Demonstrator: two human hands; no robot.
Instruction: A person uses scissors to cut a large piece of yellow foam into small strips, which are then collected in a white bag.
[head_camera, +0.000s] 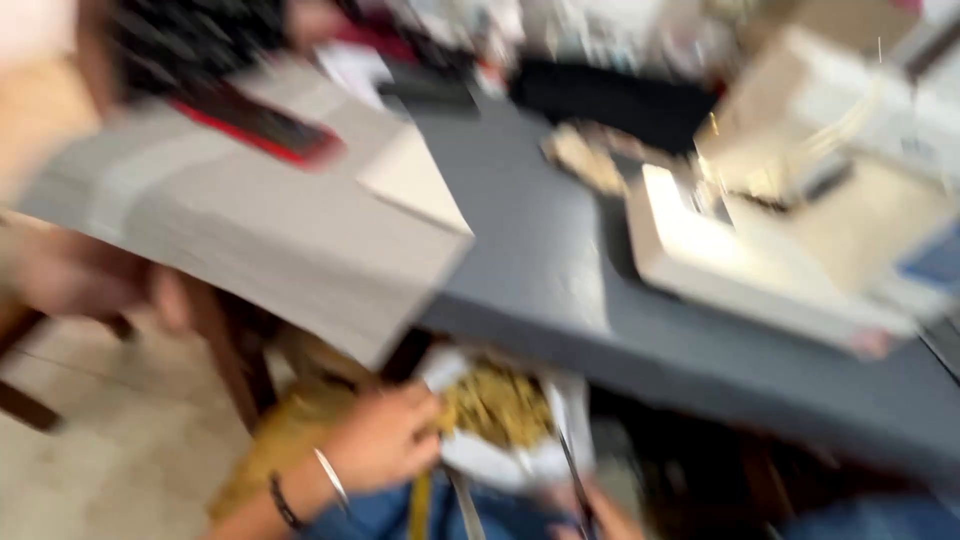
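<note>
Bright daylight, heavy motion blur throughout, glare on the white machine (700, 240), nothing sharp

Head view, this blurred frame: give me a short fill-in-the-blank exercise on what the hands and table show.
1. The left hand touches a mustard-yellow piece of ____ lying on white fabric.
2. The left wrist wears a silver bangle and a ____ band.
3. The sewing machine stands on a ____ table.
4. The right hand shows at the ____ edge of the picture.

Missing words: cloth; black; grey; bottom
</note>
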